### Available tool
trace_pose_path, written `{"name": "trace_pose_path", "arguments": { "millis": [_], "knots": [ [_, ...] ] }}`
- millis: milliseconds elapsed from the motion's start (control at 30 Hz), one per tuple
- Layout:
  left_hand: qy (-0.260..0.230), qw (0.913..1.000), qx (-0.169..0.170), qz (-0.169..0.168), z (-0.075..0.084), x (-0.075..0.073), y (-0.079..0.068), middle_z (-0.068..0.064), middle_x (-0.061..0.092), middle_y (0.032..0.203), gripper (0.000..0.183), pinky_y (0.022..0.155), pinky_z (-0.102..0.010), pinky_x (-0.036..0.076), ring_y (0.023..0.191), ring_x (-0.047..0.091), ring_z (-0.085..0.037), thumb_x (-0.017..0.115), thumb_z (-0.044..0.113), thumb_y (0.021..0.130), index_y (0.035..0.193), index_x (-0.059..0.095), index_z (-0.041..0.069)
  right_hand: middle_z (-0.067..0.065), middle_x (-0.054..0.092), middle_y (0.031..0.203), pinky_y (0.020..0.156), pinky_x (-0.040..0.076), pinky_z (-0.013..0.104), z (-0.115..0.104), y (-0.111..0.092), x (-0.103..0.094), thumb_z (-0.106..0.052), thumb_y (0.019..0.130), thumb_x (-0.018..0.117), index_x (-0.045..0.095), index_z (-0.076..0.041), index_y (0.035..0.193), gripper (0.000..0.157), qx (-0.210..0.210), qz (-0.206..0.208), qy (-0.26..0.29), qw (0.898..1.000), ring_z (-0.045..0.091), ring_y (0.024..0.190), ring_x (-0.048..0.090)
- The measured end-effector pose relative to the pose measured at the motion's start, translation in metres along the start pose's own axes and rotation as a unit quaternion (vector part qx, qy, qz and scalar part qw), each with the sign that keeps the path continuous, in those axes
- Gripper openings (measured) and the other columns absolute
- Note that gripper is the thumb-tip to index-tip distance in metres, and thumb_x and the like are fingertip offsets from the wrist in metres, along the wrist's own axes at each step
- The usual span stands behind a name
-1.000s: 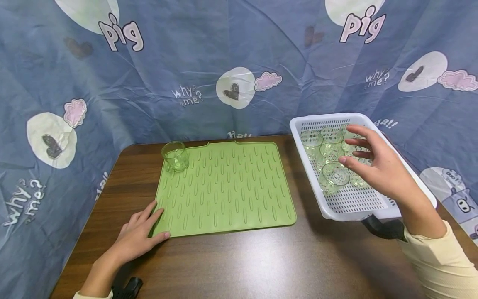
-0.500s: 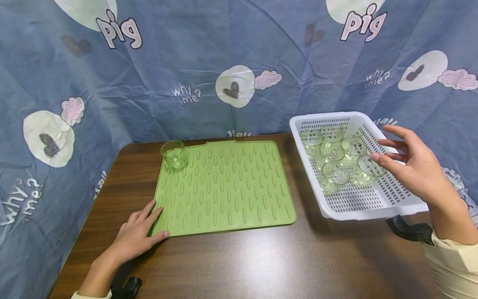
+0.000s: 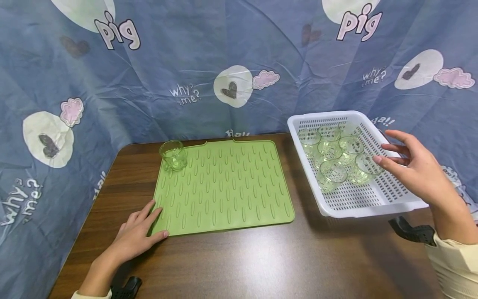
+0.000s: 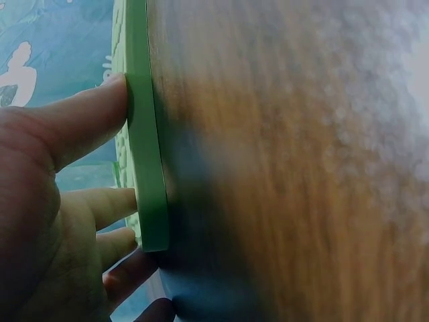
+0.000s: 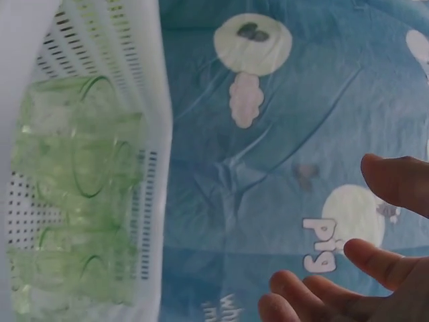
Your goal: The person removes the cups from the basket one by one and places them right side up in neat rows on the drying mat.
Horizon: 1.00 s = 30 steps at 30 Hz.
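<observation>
A green ribbed drying mat [image 3: 224, 187] lies on the table, and my left hand [image 3: 134, 234] rests on its near left corner with fingers spread. The left wrist view shows the thumb [image 4: 100, 111] and fingers against the mat's edge [image 4: 144, 154]. One clear green glass [image 3: 174, 155] stands upright at the mat's far left corner. On the right, a white slotted plastic basket [image 3: 354, 211] holds several more such glasses [image 3: 333, 172]. My right hand [image 3: 422, 168] hovers over the basket's right side, fingers apart and nothing between them. In the right wrist view, glasses [image 5: 87, 168] stand in the basket, away from the fingers.
A brown wooden table [image 3: 239, 261] carries the mat and basket. Right behind it hangs a blue printed curtain [image 3: 160, 83], which also runs along both sides. Black straps [image 3: 410, 230] sit at the wrists.
My right hand has moved right, from over the glasses to the basket's right side, then nearly stopped. The left hand stays on the mat corner. Glasses and mat look unmoved.
</observation>
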<state>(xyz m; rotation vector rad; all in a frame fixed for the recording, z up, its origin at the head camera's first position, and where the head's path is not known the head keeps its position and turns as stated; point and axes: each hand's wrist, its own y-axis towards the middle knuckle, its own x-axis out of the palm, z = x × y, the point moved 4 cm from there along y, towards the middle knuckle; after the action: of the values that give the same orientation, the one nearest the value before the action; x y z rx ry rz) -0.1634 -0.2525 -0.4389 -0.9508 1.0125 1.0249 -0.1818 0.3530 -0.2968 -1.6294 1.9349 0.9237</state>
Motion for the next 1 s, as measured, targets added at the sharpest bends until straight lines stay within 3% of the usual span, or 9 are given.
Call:
{"name": "trace_pose_path", "arguments": {
  "millis": [67,200,267,433,633,800,1000],
  "knots": [
    [0.001,1.0000,0.001,0.001,0.000,0.000,0.001,-0.016,0.017,0.152,0.082,0.080,-0.064,0.031,0.124,0.029,-0.043,0.050,0.063,0.083,0.142,0.034,0.009,0.017,0.050,0.124,0.063,0.042,0.003,0.005,0.001,0.001,-0.028,0.085,0.065,0.031,-0.029,0.141,0.066,0.003,-0.001,-0.002,1.000,-0.026,0.080,0.048],
    [0.003,1.0000,0.003,0.002,0.000,0.001,0.002,-0.016,0.017,0.152,0.082,0.080,-0.064,0.031,0.124,0.030,-0.043,0.049,0.063,0.083,0.142,0.034,0.009,-0.002,0.054,0.116,0.063,0.041,0.002,0.019,0.004,0.002,-0.028,0.084,0.066,0.035,-0.026,0.140,0.064,0.009,0.009,0.000,1.000,-0.027,0.079,0.048],
    [0.002,1.0000,0.004,0.001,0.000,0.001,0.002,-0.016,0.017,0.152,0.082,0.080,-0.064,0.031,0.124,0.030,-0.043,0.049,0.064,0.082,0.142,0.034,0.009,-0.003,0.054,0.116,0.062,0.041,0.001,0.028,0.005,0.003,-0.028,0.084,0.067,0.036,-0.023,0.140,0.064,0.014,0.014,-0.001,1.000,-0.028,0.078,0.048],
    [0.003,1.0000,0.004,-0.002,-0.001,0.002,0.002,-0.016,0.017,0.152,0.082,0.080,-0.064,0.031,0.124,0.029,-0.043,0.049,0.064,0.083,0.142,0.033,0.010,0.023,0.045,0.128,0.062,0.040,0.001,0.048,0.006,0.007,-0.029,0.086,0.064,0.034,-0.018,0.141,0.064,0.024,-0.004,-0.007,1.000,-0.029,0.078,0.043],
    [0.005,1.0000,0.004,0.005,0.000,0.001,0.000,-0.016,0.018,0.151,0.081,0.078,-0.064,0.032,0.123,0.031,-0.043,0.051,0.063,0.082,0.141,0.036,0.009,0.005,0.046,0.129,0.073,0.033,-0.004,0.062,0.010,0.015,-0.026,0.084,0.066,0.039,-0.013,0.138,0.061,-0.005,-0.009,-0.014,1.000,-0.027,0.091,0.036],
    [0.005,1.0000,0.003,0.002,-0.001,0.002,0.001,-0.016,0.018,0.152,0.081,0.079,-0.064,0.033,0.123,0.031,-0.043,0.050,0.063,0.082,0.142,0.035,0.009,0.017,0.043,0.133,0.076,0.028,-0.004,0.068,0.014,0.022,-0.023,0.084,0.067,0.039,-0.008,0.137,0.062,-0.033,-0.025,-0.035,0.999,-0.002,0.112,0.041],
    [0.002,1.0000,0.005,0.003,-0.002,0.002,0.002,-0.016,0.017,0.152,0.081,0.078,-0.064,0.032,0.123,0.031,-0.043,0.050,0.063,0.083,0.142,0.035,0.009,0.027,0.042,0.133,0.069,0.034,0.008,0.076,0.020,0.026,-0.024,0.083,0.067,0.037,-0.004,0.138,0.066,-0.035,-0.047,-0.068,0.996,0.015,0.096,0.050]
  ]
}}
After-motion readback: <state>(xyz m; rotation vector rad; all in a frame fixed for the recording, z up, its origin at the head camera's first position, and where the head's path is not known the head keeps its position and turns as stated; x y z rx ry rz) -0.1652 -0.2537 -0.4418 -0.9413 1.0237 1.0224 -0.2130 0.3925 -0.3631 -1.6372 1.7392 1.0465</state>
